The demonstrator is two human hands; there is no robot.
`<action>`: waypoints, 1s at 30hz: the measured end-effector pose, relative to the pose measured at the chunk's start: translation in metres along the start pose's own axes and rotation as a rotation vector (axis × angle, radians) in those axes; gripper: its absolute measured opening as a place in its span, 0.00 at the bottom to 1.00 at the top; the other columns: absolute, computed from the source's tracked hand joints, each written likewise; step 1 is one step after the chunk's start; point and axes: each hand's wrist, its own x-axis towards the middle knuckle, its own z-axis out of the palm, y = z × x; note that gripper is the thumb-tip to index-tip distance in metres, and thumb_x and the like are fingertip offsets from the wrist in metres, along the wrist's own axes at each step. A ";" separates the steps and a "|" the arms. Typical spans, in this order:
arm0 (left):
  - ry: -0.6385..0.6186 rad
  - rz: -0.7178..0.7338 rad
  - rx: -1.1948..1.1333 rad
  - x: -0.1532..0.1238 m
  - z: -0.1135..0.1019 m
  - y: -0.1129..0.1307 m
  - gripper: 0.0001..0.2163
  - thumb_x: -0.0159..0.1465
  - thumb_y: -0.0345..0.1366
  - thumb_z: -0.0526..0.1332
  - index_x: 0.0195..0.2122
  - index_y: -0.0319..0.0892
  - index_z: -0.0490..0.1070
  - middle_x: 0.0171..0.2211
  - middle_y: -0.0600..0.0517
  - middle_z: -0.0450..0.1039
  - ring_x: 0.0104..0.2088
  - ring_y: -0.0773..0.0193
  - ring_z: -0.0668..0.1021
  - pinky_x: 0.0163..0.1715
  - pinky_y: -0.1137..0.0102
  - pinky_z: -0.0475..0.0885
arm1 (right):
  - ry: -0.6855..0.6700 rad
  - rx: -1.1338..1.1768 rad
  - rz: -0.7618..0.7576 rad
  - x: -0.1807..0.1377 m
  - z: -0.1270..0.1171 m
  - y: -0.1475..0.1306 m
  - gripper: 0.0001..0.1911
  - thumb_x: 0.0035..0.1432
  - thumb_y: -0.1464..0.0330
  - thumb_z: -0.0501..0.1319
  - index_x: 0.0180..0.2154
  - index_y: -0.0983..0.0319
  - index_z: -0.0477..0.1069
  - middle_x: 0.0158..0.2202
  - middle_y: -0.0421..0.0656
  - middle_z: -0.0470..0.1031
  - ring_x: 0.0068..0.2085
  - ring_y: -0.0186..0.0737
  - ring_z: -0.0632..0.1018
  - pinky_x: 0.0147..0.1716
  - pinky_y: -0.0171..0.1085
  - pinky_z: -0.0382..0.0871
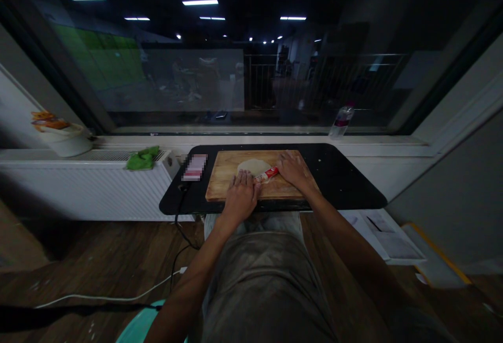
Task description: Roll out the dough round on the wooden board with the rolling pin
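Note:
A wooden cutting board (220, 178) lies on a black tabletop. On it spreads a thin, pale, rounded sheet of dough (251, 165). A red and white printed tube (269, 175) lies slantwise across the near right part of the dough. My left hand (241, 192) is closed over its lower left end, with the fingers pointing away from me. At the upper right end, my right hand (291, 169) curves over the tube. Both palms face down, and they hide the tube's ends.
The black tabletop (346, 185) also holds a blurred-out phone (194, 167) left of the board. A water bottle (341, 120) stands on the windowsill. A green cloth (142, 158) and a white pot (65, 139) rest over the radiator (113, 188). Cables (176, 222) hang at the left.

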 end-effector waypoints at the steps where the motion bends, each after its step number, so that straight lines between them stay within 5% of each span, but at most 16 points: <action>1: -0.007 -0.004 -0.004 0.002 -0.001 -0.002 0.25 0.83 0.42 0.47 0.70 0.31 0.70 0.71 0.29 0.74 0.75 0.42 0.72 0.74 0.46 0.67 | 0.005 -0.014 0.002 -0.005 -0.003 -0.001 0.28 0.80 0.66 0.46 0.69 0.65 0.75 0.75 0.57 0.70 0.80 0.62 0.61 0.77 0.71 0.52; 8: -0.051 -0.022 0.002 0.023 0.003 -0.021 0.25 0.83 0.44 0.47 0.67 0.32 0.72 0.69 0.31 0.76 0.75 0.41 0.71 0.74 0.45 0.66 | 0.036 -0.066 0.034 -0.043 -0.028 -0.008 0.27 0.81 0.64 0.46 0.59 0.65 0.81 0.69 0.59 0.78 0.79 0.62 0.63 0.78 0.72 0.50; 14: -0.086 -0.050 0.038 0.054 0.011 -0.037 0.26 0.82 0.41 0.46 0.69 0.29 0.72 0.73 0.29 0.71 0.78 0.39 0.67 0.77 0.42 0.60 | 0.070 -0.134 0.018 -0.068 -0.034 -0.010 0.29 0.79 0.66 0.45 0.63 0.72 0.78 0.69 0.65 0.76 0.80 0.64 0.61 0.78 0.70 0.48; 23: -0.167 -0.116 0.020 0.091 0.022 -0.051 0.26 0.78 0.35 0.50 0.74 0.32 0.67 0.76 0.30 0.65 0.80 0.39 0.62 0.75 0.40 0.63 | -0.026 -0.145 0.061 -0.028 -0.031 -0.004 0.31 0.79 0.62 0.45 0.69 0.66 0.75 0.74 0.57 0.71 0.79 0.66 0.62 0.76 0.73 0.53; 30: -0.129 -0.030 0.026 0.074 0.020 -0.050 0.24 0.80 0.38 0.49 0.71 0.35 0.69 0.74 0.31 0.68 0.79 0.40 0.64 0.75 0.41 0.61 | -0.093 -0.095 0.019 -0.007 -0.033 0.000 0.31 0.80 0.60 0.45 0.71 0.63 0.73 0.76 0.54 0.70 0.77 0.64 0.66 0.76 0.66 0.57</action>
